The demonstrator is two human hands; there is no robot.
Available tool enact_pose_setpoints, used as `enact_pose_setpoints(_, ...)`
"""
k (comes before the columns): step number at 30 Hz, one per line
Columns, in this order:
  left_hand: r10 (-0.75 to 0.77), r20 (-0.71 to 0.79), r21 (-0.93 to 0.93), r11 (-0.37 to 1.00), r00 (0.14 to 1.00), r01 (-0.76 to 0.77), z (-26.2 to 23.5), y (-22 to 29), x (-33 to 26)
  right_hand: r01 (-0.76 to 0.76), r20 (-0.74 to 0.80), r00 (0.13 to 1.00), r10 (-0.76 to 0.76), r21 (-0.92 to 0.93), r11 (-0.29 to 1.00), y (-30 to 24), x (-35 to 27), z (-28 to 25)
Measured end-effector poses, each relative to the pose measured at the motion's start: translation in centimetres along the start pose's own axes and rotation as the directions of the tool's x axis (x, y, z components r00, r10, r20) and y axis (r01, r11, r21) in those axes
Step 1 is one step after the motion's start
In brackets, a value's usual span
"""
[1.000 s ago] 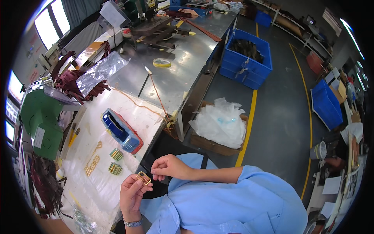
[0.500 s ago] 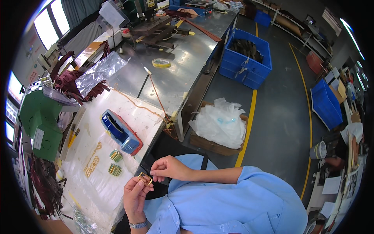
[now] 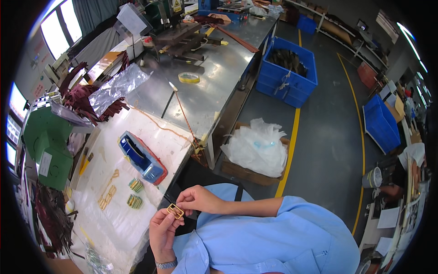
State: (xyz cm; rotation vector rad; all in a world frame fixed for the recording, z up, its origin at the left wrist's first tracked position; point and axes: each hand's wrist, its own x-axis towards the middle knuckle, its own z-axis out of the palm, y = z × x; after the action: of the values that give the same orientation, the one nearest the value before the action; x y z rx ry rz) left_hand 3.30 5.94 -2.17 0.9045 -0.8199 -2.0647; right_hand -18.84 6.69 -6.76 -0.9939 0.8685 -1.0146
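A gold rectangular buckle (image 3: 175, 211) with a centre bar is held up just off the table's edge. My left hand (image 3: 163, 228), a watch at its wrist, pinches its lower side between thumb and fingers. At its upper right, the closed fingers of my right hand (image 3: 199, 200) come right up against the frame. Whether they grip the buckle or something small is hidden. On the white table top (image 3: 112, 150) lie two stacks of green-and-gold buckles (image 3: 135, 201) and a few loose gold buckles (image 3: 107, 196).
A blue tape dispenser (image 3: 142, 157) stands beyond the buckle stacks. Cords trail across the table to a tape roll (image 3: 189, 77). A green machine (image 3: 48, 146) is on the left. Beside the bench are a box of white plastic wrap (image 3: 255, 148) and a blue crate (image 3: 287, 82).
My left hand and the buckle have shifted slightly to the right, and the buckle is turned more face-on. My right hand's fingertips are closer against it.
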Motion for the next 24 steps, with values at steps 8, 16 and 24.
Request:
enact_pose_setpoints(8, 0.010, -0.007, -0.026, 1.000, 1.000, -0.010, 0.2, -0.5, -0.1, 0.002, -0.003, 1.000, -0.002, -0.010, 1.000, -0.3, -0.2, 0.0)
enact_pose_setpoints(16, 0.015, -0.037, -0.039, 0.999, 0.999, -0.016, 0.4, -0.8, 0.1, 0.037, -0.025, 0.999, -0.036, 0.011, 0.999, 0.7, 0.1, 0.1)
enact_pose_setpoints(24, 0.015, -0.065, -0.043, 0.999, 0.998, -0.018, 0.8, -0.8, 0.0, 0.050, -0.027, 0.998, -0.050, 0.004, 0.999, 0.9, 0.2, 0.0)
